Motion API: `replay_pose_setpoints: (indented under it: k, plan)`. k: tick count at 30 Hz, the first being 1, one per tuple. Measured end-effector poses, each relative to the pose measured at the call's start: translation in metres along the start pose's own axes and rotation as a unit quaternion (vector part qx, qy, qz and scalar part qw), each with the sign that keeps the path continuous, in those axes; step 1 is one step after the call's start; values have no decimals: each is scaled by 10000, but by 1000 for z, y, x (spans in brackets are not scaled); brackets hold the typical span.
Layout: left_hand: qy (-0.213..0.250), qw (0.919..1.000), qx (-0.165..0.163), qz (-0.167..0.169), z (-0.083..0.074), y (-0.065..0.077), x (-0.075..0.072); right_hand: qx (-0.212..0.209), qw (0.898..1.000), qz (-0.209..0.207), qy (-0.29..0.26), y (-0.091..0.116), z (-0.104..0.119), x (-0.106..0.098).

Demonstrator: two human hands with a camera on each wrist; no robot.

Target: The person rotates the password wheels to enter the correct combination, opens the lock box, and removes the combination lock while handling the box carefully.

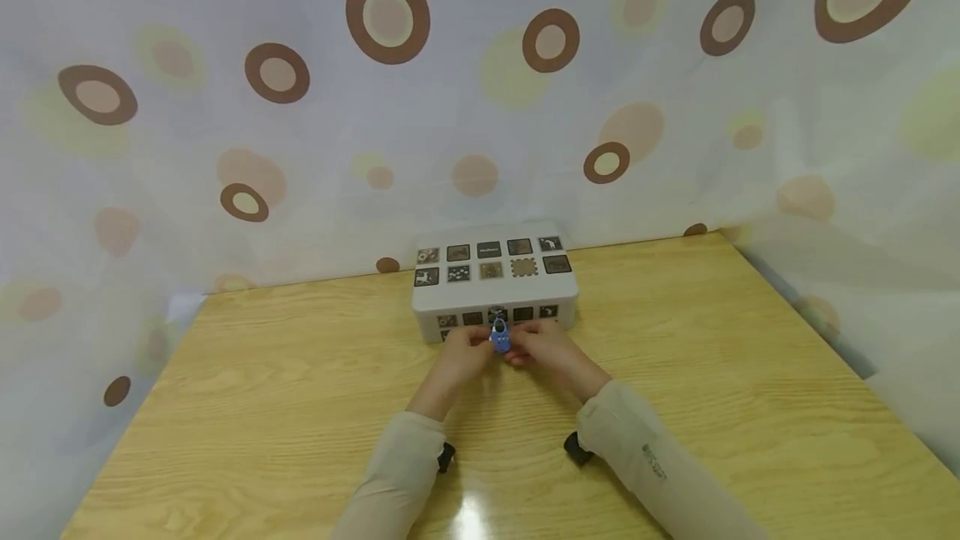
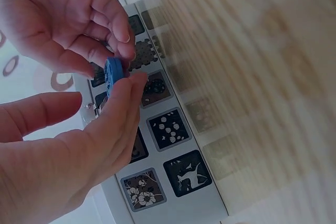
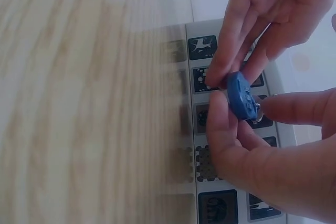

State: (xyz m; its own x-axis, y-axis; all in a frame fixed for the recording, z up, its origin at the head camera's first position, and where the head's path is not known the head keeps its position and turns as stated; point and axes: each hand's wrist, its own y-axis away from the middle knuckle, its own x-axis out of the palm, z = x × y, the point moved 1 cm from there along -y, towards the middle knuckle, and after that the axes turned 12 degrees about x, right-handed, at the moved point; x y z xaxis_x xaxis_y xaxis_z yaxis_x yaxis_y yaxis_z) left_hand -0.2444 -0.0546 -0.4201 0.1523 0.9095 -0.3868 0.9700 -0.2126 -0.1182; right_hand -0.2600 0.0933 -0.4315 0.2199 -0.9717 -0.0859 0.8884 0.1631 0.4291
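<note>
A small blue padlock (image 1: 500, 340) with dials on its face is held at the front of a white box (image 1: 487, 298). From one side my left hand (image 1: 459, 359) pinches the lock's body, and from the other my right hand (image 1: 551, 350) grips it. In the right wrist view, fingers of both hands surround the padlock (image 3: 241, 97), and my right thumb lies near its shackle (image 3: 258, 113). Whether the shackle is closed or passes through the box's latch I cannot tell. The left wrist view shows the padlock (image 2: 113, 74) between both hands' fingertips.
Dark square pictures of animals and flowers cover the box's lid and front. The box stands at the back of a wooden table (image 1: 300, 390), close to a patterned curtain (image 1: 450, 107) that hangs behind and along the sides.
</note>
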Motion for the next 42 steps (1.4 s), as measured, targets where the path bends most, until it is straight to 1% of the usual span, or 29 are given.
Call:
replay_pose_setpoints:
  k: [5,7,11,17,20,23,26,28,32,36,42]
  plan:
    - [144,9997,-24,-199,-2,0,0,59,9999,99,65,-2,1,1]
    - [248,9994,-90,-208,-2,-1,-1,85,9999,135,38,-4,0,2]
    - [262,9993,-203,-195,-2,-3,0,125,9998,178,-31,-6,-1,1]
    - [265,9990,-198,-313,-2,-6,1,168,9994,235,-176,-5,-1,3]
    - [408,9984,-228,-315,-2,-6,2,211,9990,242,-307,-7,-1,3]
    - [651,9968,-336,-307,-3,-5,3,276,9981,260,-490,-7,-2,3]
    - [793,9956,-400,-290,-4,-4,4,341,9968,297,-653,-7,-2,3]
    - [835,9950,-462,-280,-4,-3,4,350,9960,343,-743,-6,-2,3]
    - [876,9947,-485,-226,-4,-3,4,293,9946,417,-904,-7,-3,4]
    - [898,9946,-490,-187,-4,-3,4,263,9943,423,-943,-7,-4,5]
    - [915,9942,-531,-187,-3,-3,4,167,9953,255,-915,-8,-6,9]
